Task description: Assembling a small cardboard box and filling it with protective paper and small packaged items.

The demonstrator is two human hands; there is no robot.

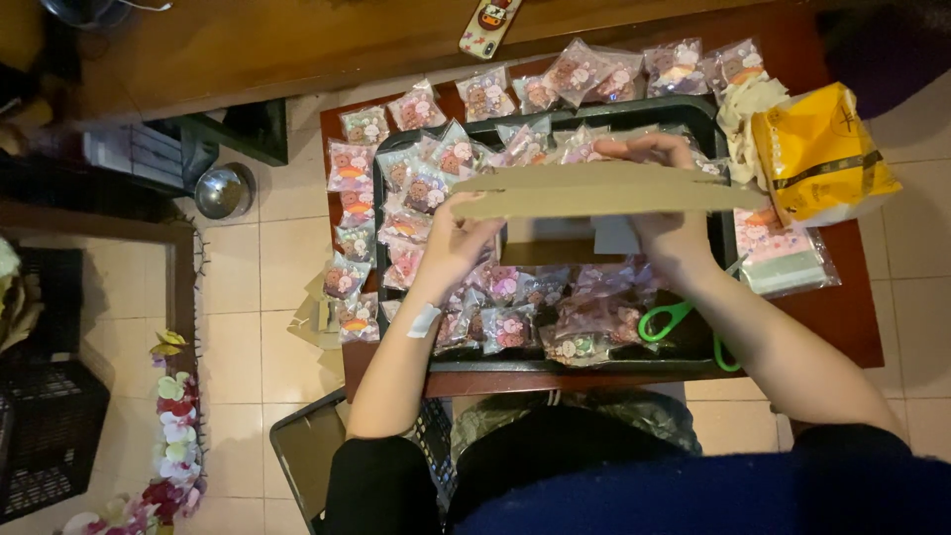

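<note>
A flat brown cardboard piece (604,188) is held level above a black tray (555,369). My left hand (458,238) grips its left end, and my right hand (666,213) holds it near the middle, fingers curled over the far edge. A white plaster is on my left wrist. The tray holds several small clear packets (500,332) with pink and brown printed figures, and more packets (349,163) lie around it on the small red-brown table (852,317). Green-handled scissors (666,322) lie in the tray under my right forearm.
A yellow bag (822,149) and a stack of clear bags (788,263) sit at the table's right. A phone (489,25) lies on the wooden ledge behind. A metal bowl (224,190) is on the tiled floor at left, with flowers (176,436) and black crates (45,436).
</note>
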